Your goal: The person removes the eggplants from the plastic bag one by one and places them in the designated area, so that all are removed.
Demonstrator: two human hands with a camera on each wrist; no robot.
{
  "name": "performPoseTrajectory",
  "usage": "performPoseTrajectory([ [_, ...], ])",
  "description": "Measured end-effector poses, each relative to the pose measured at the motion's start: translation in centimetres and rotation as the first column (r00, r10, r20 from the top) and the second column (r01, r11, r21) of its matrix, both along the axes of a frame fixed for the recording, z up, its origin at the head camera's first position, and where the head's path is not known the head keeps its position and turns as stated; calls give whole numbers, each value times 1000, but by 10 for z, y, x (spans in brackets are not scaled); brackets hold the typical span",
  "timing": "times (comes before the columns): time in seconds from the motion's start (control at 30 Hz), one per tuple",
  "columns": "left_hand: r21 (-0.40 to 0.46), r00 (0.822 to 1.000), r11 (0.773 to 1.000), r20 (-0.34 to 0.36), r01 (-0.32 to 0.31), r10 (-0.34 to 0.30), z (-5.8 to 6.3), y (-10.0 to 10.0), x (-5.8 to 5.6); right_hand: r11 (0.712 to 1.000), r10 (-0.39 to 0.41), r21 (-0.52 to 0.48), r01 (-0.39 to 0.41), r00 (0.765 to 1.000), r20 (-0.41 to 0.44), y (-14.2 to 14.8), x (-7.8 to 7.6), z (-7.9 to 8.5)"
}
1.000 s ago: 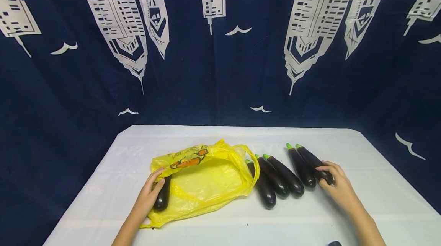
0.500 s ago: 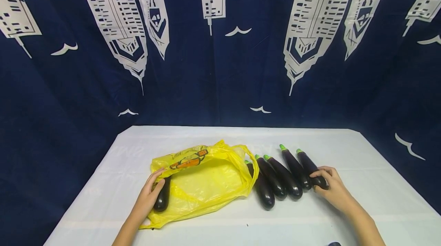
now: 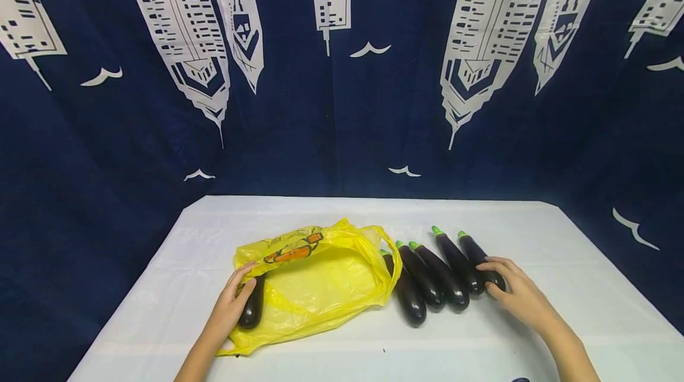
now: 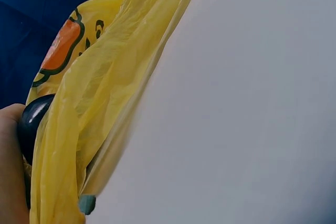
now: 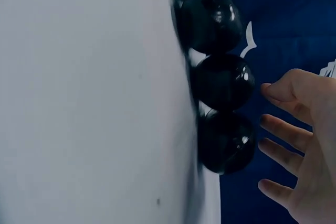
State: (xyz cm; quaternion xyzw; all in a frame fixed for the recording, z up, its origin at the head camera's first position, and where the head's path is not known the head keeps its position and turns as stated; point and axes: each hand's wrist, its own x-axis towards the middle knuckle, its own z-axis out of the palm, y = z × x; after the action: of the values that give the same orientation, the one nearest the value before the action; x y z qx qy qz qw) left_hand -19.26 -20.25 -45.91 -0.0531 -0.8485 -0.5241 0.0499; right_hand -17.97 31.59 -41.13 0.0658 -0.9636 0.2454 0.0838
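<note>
A yellow plastic bag [image 3: 320,281] with an orange print lies with its mouth facing the front. At its left end my left hand [image 3: 230,302] holds a dark purple eggplant [image 3: 252,305] against the bag, whose film covers part of it. The left wrist view shows the thumb side beside that eggplant [image 4: 34,121]. To the right, several eggplants lie side by side, green stem ends pointing away. My right hand [image 3: 518,293] hovers by the rightmost eggplant [image 3: 475,251]. In the right wrist view, its loosely bent fingers [image 5: 286,156] stand apart from the eggplants' rounded ends [image 5: 226,142].
A white-covered table [image 3: 320,364] carries everything. Behind it hangs a dark blue curtain [image 3: 331,126] with white building and bird prints. Part of a small dark object [image 3: 520,379] shows at the front edge. The bag's handle loop [image 3: 395,251] overlaps the leftmost loose eggplant [image 3: 411,302].
The two rightmost eggplants have shifted left and closer to the others, my right hand moving with them. That hand has now let go of the rightmost one. My left hand has stayed put.
</note>
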Motion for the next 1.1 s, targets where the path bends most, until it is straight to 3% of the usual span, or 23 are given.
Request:
performPoseTrajectory([
  [0.2, 0, 1000, 1000, 12, 2, -2, 0, -1, 1, 999, 49, 15, -47, 994, -99, -13, 4, 11],
  [0.4, -1, 1000, 1000, 9, 4, -4, -1, -1, 1, 995, 95, 34, -90, 974, -207, -28, 8, 14],
  [0.73, 1, 1000, 1000, 2, 10, -10, -2, 0, 1, 989, 150, 57, -140, 953, -265, -49, 18, 26],
  [1.1, 4, 1000, 1000, -4, 5, -5, 0, 0, 1, 960, 259, 189, -206, 910, -324, -84, 26, 24],
])
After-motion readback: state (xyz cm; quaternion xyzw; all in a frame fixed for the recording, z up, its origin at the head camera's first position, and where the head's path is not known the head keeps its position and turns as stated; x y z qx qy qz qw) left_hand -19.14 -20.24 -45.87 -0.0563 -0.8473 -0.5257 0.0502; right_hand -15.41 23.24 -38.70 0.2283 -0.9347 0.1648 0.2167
